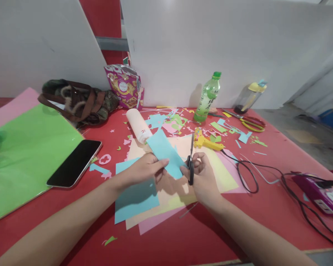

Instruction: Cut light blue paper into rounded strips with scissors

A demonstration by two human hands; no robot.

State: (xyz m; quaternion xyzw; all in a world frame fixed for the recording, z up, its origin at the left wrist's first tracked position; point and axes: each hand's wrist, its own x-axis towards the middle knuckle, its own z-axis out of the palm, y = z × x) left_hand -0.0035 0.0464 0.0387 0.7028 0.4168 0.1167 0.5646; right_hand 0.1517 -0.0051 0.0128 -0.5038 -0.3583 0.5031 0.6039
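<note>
Left hand: fingers clamped on light-blue rectangular paper; probably light, easily creased, best edge-held; right hand: fingers round black-handled metal scissors beside the paper.

Table: we see a red top with lots of things on it.
Green paper: a big shiny sheet on the left.
Phone: screen up and dark, partly on the green paper.
Bag: at the back left, next to a purple snack packet.
Paper pile: blue, peach, yellow and pink sheets in the middle.
Scraps: we spot tiny blue, green and pink bits, mostly near the back.
Bottles: a green bottle stands at the back; a pale bottle is by the paper pile.
Cup: yellow lid, back right, near yellow-handled scissors.
Glue gun: yellow, with a black cord.
Plug box: purple, far right.
</note>
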